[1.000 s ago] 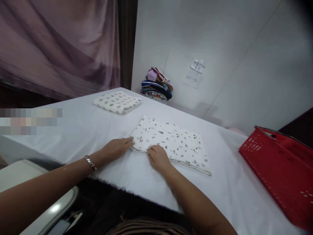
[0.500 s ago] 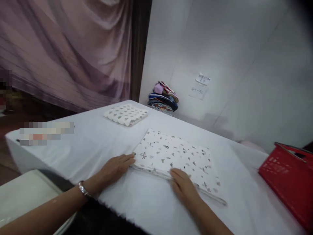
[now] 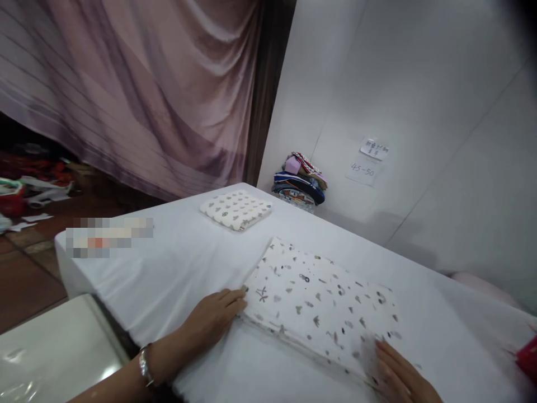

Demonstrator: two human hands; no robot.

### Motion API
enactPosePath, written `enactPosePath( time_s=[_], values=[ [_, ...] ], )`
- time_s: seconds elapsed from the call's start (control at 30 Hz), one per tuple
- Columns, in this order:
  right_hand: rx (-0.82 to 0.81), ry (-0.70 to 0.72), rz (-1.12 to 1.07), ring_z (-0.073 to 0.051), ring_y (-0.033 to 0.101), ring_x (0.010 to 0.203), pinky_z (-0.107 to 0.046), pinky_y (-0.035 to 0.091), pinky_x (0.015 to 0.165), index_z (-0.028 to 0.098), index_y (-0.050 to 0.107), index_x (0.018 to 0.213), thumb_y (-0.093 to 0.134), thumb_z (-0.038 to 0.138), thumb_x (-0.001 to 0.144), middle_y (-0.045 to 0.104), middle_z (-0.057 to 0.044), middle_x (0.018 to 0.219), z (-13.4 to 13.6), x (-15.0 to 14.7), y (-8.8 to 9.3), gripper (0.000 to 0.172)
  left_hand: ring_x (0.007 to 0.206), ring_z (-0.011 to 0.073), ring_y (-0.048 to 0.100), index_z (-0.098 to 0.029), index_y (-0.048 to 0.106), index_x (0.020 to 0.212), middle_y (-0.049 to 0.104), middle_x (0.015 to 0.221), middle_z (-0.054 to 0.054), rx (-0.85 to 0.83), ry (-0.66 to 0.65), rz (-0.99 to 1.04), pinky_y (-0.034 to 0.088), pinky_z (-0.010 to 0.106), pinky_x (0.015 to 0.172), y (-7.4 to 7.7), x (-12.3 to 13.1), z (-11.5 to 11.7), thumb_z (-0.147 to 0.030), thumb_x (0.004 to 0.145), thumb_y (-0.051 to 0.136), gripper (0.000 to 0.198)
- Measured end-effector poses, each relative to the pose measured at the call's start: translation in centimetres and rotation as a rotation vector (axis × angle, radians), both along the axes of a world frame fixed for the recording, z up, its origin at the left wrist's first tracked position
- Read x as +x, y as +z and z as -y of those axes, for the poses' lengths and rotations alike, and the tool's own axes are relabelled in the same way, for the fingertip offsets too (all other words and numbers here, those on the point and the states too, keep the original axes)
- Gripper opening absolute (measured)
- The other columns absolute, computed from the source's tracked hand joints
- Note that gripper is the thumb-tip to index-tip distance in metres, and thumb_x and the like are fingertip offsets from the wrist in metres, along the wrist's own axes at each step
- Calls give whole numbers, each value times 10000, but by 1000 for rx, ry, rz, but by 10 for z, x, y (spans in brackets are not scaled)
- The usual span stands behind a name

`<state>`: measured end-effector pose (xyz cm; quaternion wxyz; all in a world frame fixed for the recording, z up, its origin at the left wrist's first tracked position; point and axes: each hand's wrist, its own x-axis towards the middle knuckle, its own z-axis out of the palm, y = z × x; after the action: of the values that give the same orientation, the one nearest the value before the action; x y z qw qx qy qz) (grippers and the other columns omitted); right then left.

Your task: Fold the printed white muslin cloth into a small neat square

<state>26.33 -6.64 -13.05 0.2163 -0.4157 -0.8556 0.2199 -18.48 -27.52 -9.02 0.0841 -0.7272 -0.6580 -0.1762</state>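
A folded white cloth [image 3: 314, 296] with small grey and brown prints lies flat on the white-covered table. At its near left corner, my left hand [image 3: 216, 316] rests with fingers stretched out, their tips touching the cloth's edge; a silver bracelet circles that wrist. My right hand [image 3: 400, 372] lies over the near right corner, fingers extended and somewhat blurred. Behind, a second folded cloth [image 3: 237, 210], cream with a leaf-like print, sits apart from both hands.
White fabric covers the table [image 3: 168, 280]. A pixelated object [image 3: 109, 238] is at its left end. Folded textiles are piled [image 3: 300, 179] by the wall. A red object [image 3: 527, 358] shows at the right edge, and a pale glossy surface [image 3: 54, 347] at lower left.
My right hand has slid right along the cloth's near edge to its right corner. My left hand stays at the left corner. The view has turned left, so the red object is mostly out of frame.
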Motion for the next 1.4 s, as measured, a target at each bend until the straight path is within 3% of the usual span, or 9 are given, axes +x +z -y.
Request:
enactPosePath(
  time_s=[0.07, 0.2, 0.27, 0.33, 0.43, 0.6, 0.87, 1.13, 1.4],
  values=[
    [-4, 96, 22, -235, 413, 1271, -407, 373, 1066, 439, 569, 1211, 436, 555, 849, 479, 11, 1356, 13, -62, 25, 403, 947, 209, 586, -216, 597, 1032, 621, 1160, 34, -28, 13, 4, 482, 325, 761, 1, 1, 1, -35, 763, 368, 397],
    [-23, 372, 92, -224, 334, 1332, -435, 275, 1123, 255, 506, 1320, 323, 520, 922, 410, -19, 1420, 27, -195, 60, 512, 915, 204, 580, -218, 599, 1008, 624, 1135, 31, -48, 32, 14, 479, 322, 748, 1, 3, 1, -65, 799, 372, 344],
    [19, 486, 128, -219, 253, 1369, -426, 229, 1135, 193, 422, 1382, 298, 501, 935, 322, -47, 1469, 23, -254, 66, 557, 904, 198, 577, -216, 597, 998, 628, 1112, 39, -14, 21, 24, 475, 316, 753, -2, 3, 0, -71, 810, 379, 323],
    [62, 503, 178, -232, 178, 1392, -436, 185, 1137, 144, 339, 1422, 339, 493, 924, 238, -84, 1500, 14, -304, 65, 609, 900, 193, 574, -215, 593, 995, 630, 1090, 48, 26, 17, 29, 471, 310, 757, -7, 2, 0, -58, 812, 384, 319],
    [40, 363, 324, -258, 98, 1405, -460, 108, 1137, 85, 256, 1446, 358, 548, 900, 168, -122, 1515, -5, -351, 56, 723, 890, 196, 574, -213, 583, 983, 630, 1071, 47, 41, 29, 30, 469, 312, 738, -14, 0, -1, -31, 802, 392, 320],
    [53, 293, 387, -242, 59, 1411, -442, 56, 1140, 61, 203, 1457, 262, 604, 899, 115, -111, 1526, -22, -364, 40, 781, 884, 192, 573, -212, 573, 963, 631, 1057, 28, 45, 24, 67, 467, 316, 739, -20, -2, -3, -7, 793, 402, 316],
    [-4, 276, 395, -240, 37, 1412, -434, 48, 1131, 71, 183, 1462, 240, 602, 899, 88, -110, 1532, -35, -378, 46, 776, 914, 188, 575, -236, 572, 965, 630, 1078, 1, -3, 49, 117, 476, 314, 764, -17, 0, -3, 13, 773, 417, 350],
    [55, 269, 399, -229, 40, 1412, -420, 20, 1128, 75, 171, 1465, 235, 604, 903, 80, -104, 1534, -45, -391, 35, 775, 933, 188, 582, -225, 600, 969, 637, 1068, 34, 37, 50, 150, 493, 320, 779, -20, -1, -4, -14, 767, 361, 378],
    [-33, 313, 356, -229, 44, 1412, -445, 62, 1121, 158, 266, 1444, 286, 559, 919, 104, -91, 1538, -40, -372, 58, 660, 947, 184, 603, -235, 634, 968, 649, 1063, 38, 84, 21, 166, 506, 305, 791, -24, -8, -5, -21, 725, 358, 425]
  ],
)
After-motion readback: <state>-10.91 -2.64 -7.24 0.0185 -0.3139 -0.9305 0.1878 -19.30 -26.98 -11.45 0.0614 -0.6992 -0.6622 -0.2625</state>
